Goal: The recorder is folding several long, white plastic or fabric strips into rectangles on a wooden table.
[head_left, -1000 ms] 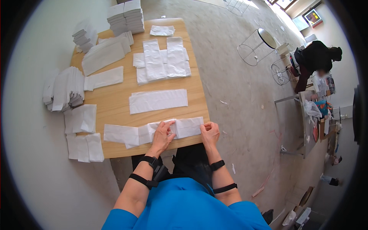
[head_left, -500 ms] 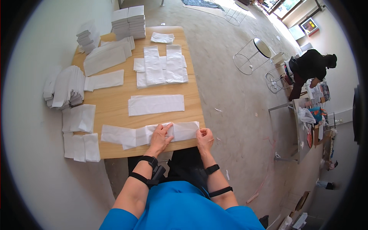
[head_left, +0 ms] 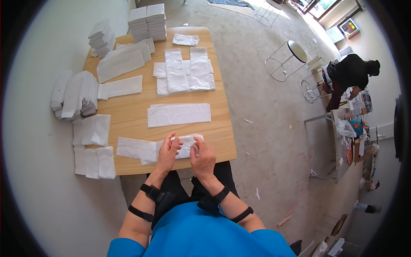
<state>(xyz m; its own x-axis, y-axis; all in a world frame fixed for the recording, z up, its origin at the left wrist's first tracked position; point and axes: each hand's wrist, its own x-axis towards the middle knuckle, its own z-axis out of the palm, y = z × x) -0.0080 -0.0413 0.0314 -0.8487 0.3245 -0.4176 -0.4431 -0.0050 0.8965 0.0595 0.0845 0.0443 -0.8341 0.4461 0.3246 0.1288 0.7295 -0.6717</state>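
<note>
A long white strip of folded fabric [head_left: 141,149] lies along the near edge of the wooden counter [head_left: 128,115], its long axis running left to right across the lower middle of the frame. The left hand [head_left: 168,150] lies flat on it with fingers spread, pressing it down. The right hand [head_left: 203,156] is curled, pinching the strip's right end, which is lifted and turned back toward the left; how the fold lies beneath the fingers is hidden.

Just above, a second flat white strip [head_left: 179,114] lies parallel. Higher, two narrow white packets [head_left: 188,69] point up and down the frame on a wider white sheet. At the upper left stand stacks of white boxes [head_left: 147,21]; at the far left, a fanned bundle of white pieces [head_left: 75,94], and below it small folded pieces [head_left: 92,145]. At the right edge a person in dark clothing [head_left: 349,73] bends over cluttered shelving, too small to make out in detail.
</note>
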